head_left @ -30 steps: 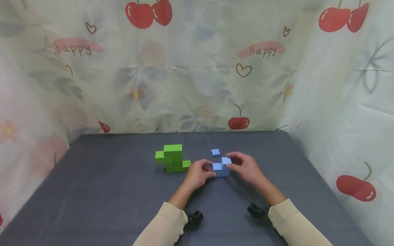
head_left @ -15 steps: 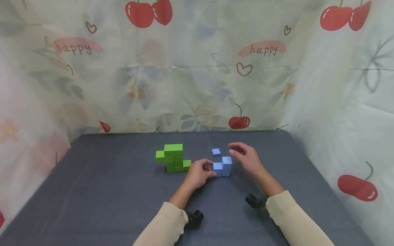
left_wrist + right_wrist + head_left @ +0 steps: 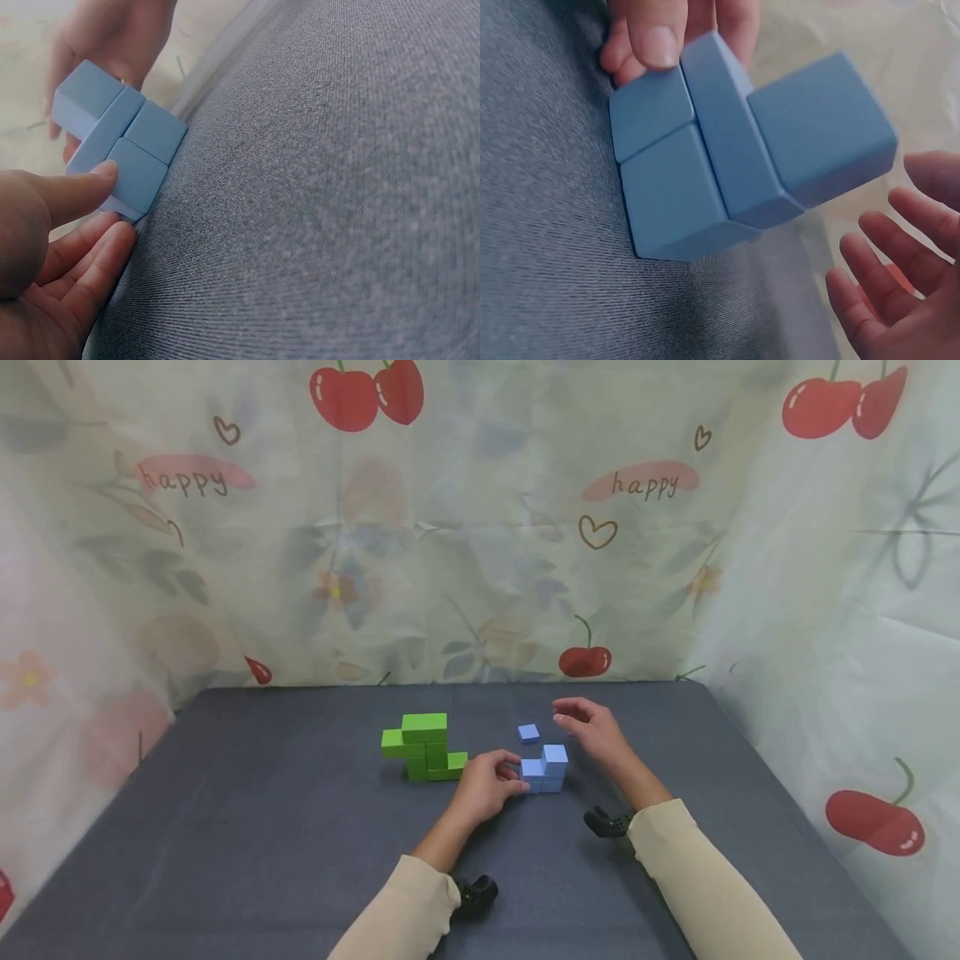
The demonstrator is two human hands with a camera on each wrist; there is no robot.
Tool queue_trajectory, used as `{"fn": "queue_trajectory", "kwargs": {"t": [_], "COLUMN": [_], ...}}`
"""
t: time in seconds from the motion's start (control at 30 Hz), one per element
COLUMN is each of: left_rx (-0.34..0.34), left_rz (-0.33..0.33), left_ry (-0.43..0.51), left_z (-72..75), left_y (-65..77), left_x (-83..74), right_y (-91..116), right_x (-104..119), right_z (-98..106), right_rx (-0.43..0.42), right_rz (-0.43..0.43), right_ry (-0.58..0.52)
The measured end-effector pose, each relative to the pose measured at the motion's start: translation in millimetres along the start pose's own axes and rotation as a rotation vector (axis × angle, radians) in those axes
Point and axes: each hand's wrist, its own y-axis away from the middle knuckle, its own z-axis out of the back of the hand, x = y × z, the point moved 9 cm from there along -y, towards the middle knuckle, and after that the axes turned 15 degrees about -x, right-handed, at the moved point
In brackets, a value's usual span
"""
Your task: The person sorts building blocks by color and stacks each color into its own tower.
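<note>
A small stack of light blue blocks point(image 3: 543, 774) stands on the dark tabletop. Two blocks side by side form its base, a flat slab point(image 3: 739, 146) spans them, and a cube point(image 3: 821, 131) sits on the slab's right end. My left hand point(image 3: 483, 783) pinches the stack's left end, thumb against the near face of a base block point(image 3: 139, 176). Beyond the stack, my right hand point(image 3: 595, 728) hovers with fingers loosely bent and nothing in them. Close to its fingertips, behind the stack, lies a loose flat blue block point(image 3: 528, 733).
Left of my left hand stands a green block structure point(image 3: 424, 727), its low right end close to the knuckles. Black wrist devices point(image 3: 476, 895) hang under both forearms. A patterned curtain point(image 3: 480, 527) rises behind the table and along both sides.
My right hand has let go of the top blue cube and moved back and away, close to the loose block. The left hand keeps its place on the stack.
</note>
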Motion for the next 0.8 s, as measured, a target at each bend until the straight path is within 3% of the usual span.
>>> {"fn": "queue_trajectory", "kwargs": {"t": [0.53,0.8], "left_rx": [-0.006,-0.004], "left_rz": [-0.001,0.004], "left_ry": [0.010,0.002], "left_z": [1.0,0.8], "left_y": [1.6,0.7], "left_x": [0.7,1.6], "right_y": [-16,-21], "right_x": [-39,-35], "right_z": [-31,-44], "right_rx": [0.145,0.194], "right_rz": [-0.045,0.062], "right_ry": [0.141,0.282]}}
